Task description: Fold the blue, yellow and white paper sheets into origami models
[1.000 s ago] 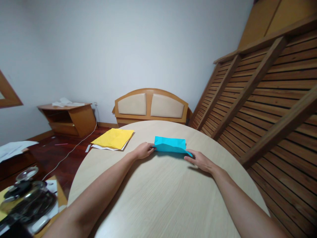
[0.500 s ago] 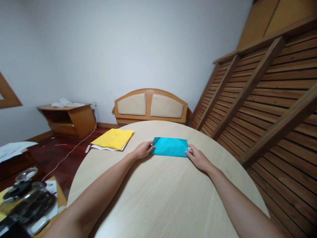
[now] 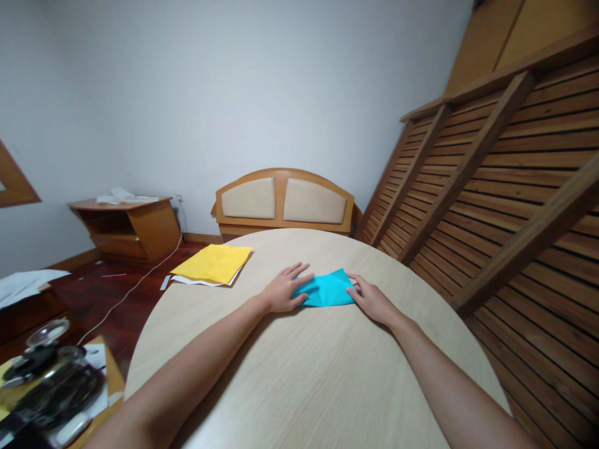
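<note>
A folded cyan sheet of paper [image 3: 327, 290] lies on the round light-wood table [image 3: 304, 374], toward its far side. My left hand [image 3: 284, 290] rests flat on the paper's left part with fingers spread, covering that end. At the paper's right edge, my right hand [image 3: 369, 298] has its fingertips on the fold. Both forearms stretch across the table toward it.
A yellow sheet [image 3: 213, 263] on top of white sheets lies at the table's far left edge. A padded wooden headboard [image 3: 283, 202] stands behind the table, slatted wooden frames [image 3: 491, 187] lean at the right. A low side table [image 3: 56, 380] with dark items is at lower left.
The cyan paper has gone from a wide rectangle to a narrower shape. My left hand moved from its left edge onto the paper, fingers spread. My right hand stays at the right edge.
</note>
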### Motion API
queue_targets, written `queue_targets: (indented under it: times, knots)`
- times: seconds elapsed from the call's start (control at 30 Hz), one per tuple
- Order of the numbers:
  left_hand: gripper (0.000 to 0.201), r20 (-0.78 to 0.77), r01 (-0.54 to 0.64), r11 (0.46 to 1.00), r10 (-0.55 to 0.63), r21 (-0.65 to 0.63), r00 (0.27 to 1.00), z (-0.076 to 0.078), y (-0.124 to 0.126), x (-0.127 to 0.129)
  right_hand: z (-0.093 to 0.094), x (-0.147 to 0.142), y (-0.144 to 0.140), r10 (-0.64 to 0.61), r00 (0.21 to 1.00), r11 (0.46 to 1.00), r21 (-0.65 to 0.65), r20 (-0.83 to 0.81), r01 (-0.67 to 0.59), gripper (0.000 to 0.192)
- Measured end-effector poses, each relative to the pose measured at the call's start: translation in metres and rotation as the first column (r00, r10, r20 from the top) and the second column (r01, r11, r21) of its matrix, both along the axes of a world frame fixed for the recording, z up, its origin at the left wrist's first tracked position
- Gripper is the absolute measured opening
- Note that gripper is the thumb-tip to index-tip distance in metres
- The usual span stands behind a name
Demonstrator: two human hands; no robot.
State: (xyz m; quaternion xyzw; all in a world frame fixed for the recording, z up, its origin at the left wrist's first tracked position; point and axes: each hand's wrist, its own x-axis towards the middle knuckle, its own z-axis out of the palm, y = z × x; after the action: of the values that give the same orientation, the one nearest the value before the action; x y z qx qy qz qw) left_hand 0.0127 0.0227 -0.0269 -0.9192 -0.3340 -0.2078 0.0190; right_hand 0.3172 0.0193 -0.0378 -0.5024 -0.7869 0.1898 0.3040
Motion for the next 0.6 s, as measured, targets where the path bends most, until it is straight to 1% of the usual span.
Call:
queue_targets:
  times: [0.07, 0.1, 0.17, 0.23, 0.3, 0.33, 0.4, 0.47, 0.53, 0.6]
  knots:
    - [0.06, -0.068, 0.101, 0.99, -0.108, -0.095, 0.992, -0.002, -0.002, 0.004, 0.001, 0.002, 0.0, -0.014, 0.999, 1.0, 0.001, 0.04, 0.014, 0.055]
    - [0.059, -0.088, 0.12, 0.984, -0.132, -0.136, 0.987, -0.003, -0.003, 0.005, 0.002, 0.003, 0.0, -0.029, 0.997, 1.0, 0.008, 0.07, 0.029, 0.053]
    - [0.055, -0.114, 0.107, 0.977, -0.129, -0.187, 0.985, -0.006, -0.003, 0.006, 0.005, 0.004, 0.0, -0.083, 0.986, 0.994, 0.076, 0.146, 0.072, 0.049]
    - [0.054, -0.128, 0.08, 0.976, -0.107, -0.202, 0.986, -0.007, -0.003, 0.006, 0.008, 0.0, 0.0, -0.146, 0.966, 0.972, 0.214, 0.213, 0.1, 0.043]
    - [0.055, -0.132, 0.064, 0.977, -0.092, -0.205, 0.987, -0.008, -0.004, 0.006, 0.01, -0.011, -0.003, -0.171, 0.954, 0.938, 0.336, 0.247, 0.082, 0.039]
    - [0.056, -0.131, 0.059, 0.976, -0.087, -0.208, 0.988, -0.008, -0.004, 0.006, 0.011, -0.019, -0.006, -0.154, 0.954, 0.933, 0.355, 0.258, 0.054, 0.04]
    - [0.058, -0.128, 0.057, 0.975, -0.086, -0.215, 0.988, -0.007, -0.005, 0.006, 0.009, -0.038, -0.014, -0.062, 0.954, 0.945, 0.324, 0.292, -0.038, 0.043]
    - [0.061, -0.122, 0.079, 0.972, -0.108, -0.219, 0.987, -0.007, -0.005, 0.006, 0.004, -0.057, -0.022, 0.048, 0.939, 0.966, 0.224, 0.341, -0.131, 0.051]
    - [0.063, -0.116, 0.11, 0.969, -0.138, -0.22, 0.984, -0.007, -0.005, 0.006, -0.001, -0.068, -0.027, 0.118, 0.92, 0.985, 0.074, 0.374, -0.156, 0.06]
    - [0.063, -0.117, 0.121, 0.966, -0.15, -0.227, 0.982, -0.007, -0.006, 0.007, -0.006, -0.071, -0.027, 0.129, 0.911, 0.992, -0.042, 0.391, -0.123, 0.067]
